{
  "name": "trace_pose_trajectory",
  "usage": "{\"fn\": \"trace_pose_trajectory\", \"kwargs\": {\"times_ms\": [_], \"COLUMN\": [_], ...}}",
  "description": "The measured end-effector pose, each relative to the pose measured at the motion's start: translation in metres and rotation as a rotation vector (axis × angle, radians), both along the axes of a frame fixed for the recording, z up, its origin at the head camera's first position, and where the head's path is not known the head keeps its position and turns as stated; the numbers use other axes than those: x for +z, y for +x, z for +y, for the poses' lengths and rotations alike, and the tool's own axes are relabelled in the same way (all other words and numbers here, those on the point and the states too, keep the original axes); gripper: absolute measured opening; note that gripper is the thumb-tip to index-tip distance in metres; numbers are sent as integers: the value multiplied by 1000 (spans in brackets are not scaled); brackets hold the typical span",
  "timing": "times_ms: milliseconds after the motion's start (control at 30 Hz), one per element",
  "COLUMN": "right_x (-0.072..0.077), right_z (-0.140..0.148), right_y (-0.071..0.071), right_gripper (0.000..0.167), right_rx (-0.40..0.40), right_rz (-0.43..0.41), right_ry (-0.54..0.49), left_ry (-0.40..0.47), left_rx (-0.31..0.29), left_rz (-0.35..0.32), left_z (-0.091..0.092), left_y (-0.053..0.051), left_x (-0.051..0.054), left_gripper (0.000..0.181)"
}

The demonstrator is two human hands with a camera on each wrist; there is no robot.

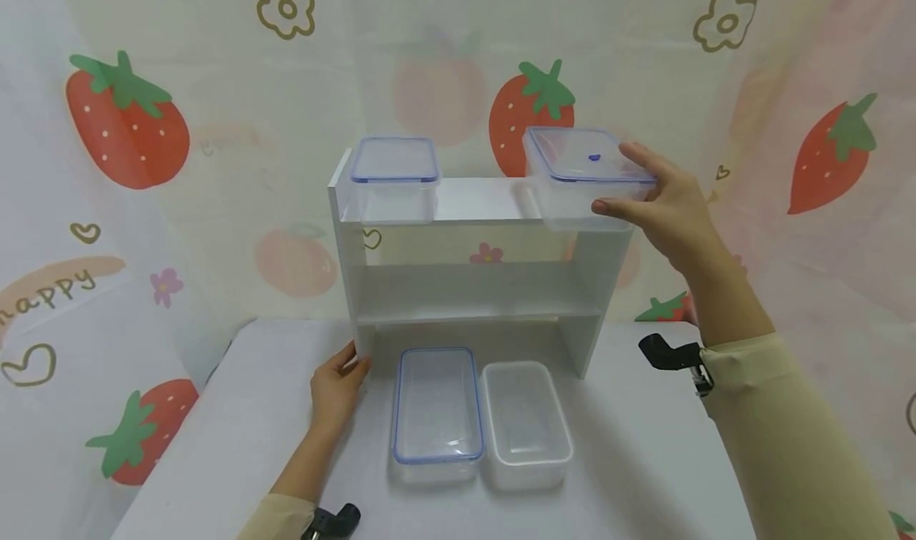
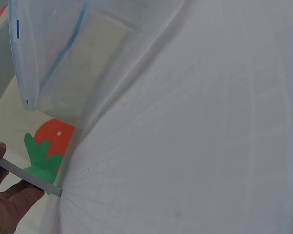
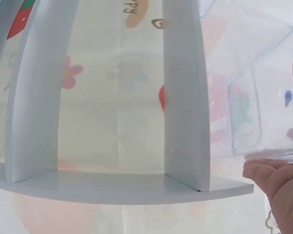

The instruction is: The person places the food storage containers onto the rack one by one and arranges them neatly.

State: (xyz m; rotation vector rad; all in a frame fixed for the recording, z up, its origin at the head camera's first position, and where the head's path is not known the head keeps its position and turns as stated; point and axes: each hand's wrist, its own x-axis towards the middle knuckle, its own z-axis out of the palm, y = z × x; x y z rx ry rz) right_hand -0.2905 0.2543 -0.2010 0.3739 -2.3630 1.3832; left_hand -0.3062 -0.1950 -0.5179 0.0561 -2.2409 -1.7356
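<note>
My right hand (image 1: 676,214) holds a clear plastic food container (image 1: 572,198) with a blue-rimmed lid at the right end of the shelf unit's top. The thumb is on its near side and the fingers at the lid's right edge. Whether the container fully rests on the board cannot be told. My left hand (image 1: 335,393) pinches the lower left side panel (image 2: 31,179) of the white shelf unit (image 1: 479,289). A smaller lidded container (image 1: 393,162) sits at the top's left end. In the right wrist view, fingers (image 3: 268,173) touch the held container (image 3: 268,107).
On the white table (image 1: 644,444), before the shelf unit, stand a blue-rimmed container (image 1: 438,405) and a frosted container (image 1: 528,413) side by side. A strawberry-print curtain (image 1: 444,39) hangs behind. The middle shelf board (image 1: 479,311) spans both side panels.
</note>
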Motion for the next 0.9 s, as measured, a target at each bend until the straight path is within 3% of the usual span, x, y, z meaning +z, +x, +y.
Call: {"fn": "trace_pose_trajectory", "kwargs": {"times_ms": [400,900], "right_x": [-3,-6], "right_z": [-3,-5], "right_y": [-20,-36], "right_gripper": [97,98], "right_rx": [3,-32], "right_rz": [-41,-61], "right_ry": [-19,-19], "left_ry": [1,2], "left_rx": [-6,4], "left_rz": [12,-2], "left_z": [-2,0], "left_y": [-2,-1], "left_x": [-4,-1], "left_gripper": [48,48]}}
